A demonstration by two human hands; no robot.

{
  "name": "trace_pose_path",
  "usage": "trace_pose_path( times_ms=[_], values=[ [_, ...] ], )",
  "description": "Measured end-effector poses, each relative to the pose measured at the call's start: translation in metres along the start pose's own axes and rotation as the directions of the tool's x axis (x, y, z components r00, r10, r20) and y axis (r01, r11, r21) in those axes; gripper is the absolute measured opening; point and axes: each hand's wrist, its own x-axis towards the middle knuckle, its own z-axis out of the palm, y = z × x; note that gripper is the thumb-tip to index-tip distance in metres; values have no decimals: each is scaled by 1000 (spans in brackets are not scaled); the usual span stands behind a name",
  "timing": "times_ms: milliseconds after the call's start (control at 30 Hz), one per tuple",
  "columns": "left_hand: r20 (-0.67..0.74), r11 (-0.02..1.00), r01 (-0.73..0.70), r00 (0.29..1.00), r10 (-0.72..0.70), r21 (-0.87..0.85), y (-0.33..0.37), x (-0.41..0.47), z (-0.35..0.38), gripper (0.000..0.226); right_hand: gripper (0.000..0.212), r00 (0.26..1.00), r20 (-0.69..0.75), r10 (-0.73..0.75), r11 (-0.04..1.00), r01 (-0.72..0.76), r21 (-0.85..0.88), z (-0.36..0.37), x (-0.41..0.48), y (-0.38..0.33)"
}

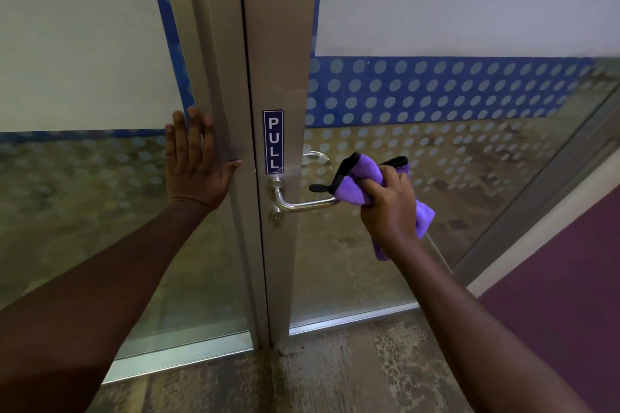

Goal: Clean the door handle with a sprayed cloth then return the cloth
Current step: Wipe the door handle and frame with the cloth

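A silver lever door handle (302, 204) sticks out to the right from the metal door frame (278, 43), below a blue PULL sticker (273, 141). My right hand (391, 208) is shut on a bunched purple cloth (360, 183) with a black edge, and the cloth covers the free end of the handle. A tail of the cloth hangs below my wrist. My left hand (193, 159) lies flat and open against the frame and glass left of the handle, fingers pointing up.
Glass panels with frosted film and a blue dotted band (436, 90) flank the frame. A keyhole cylinder (276, 219) sits under the handle. A second handle (317, 157) shows through the glass behind. Mottled brown floor (335, 379) lies below, purple flooring (570, 271) at right.
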Motion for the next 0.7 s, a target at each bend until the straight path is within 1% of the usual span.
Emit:
trace_pose_path(
  times_ms=[133, 333, 467, 533, 600, 700],
  values=[
    [38, 999, 32, 999, -31, -17, 5, 3, -8, 79, 36, 995, -38, 96, 992, -93, 81, 2, -9, 5],
    [149, 988, 149, 979, -140, -50, 16, 5, -22, 77, 36, 989, -14, 150, 979, -146, 139, 12, -29, 6],
    [197, 973, 220, 959, -204, -64, 26, 8, -31, 75, 40, 980, -23, 198, 963, -191, 189, 12, -34, 7],
    [226, 954, 280, 941, -252, -106, 34, 8, -37, 73, 39, 968, -40, 246, 949, -232, 215, 12, -36, 8],
    [240, 915, 353, 922, -304, -196, 47, 4, -46, 71, 37, 951, -69, 301, 928, -275, 253, 11, -38, 10],
    [273, 859, 432, 892, -361, -274, 75, -18, -62, 62, 34, 934, -135, 330, 913, -279, 299, 11, -43, 12]
  ],
)
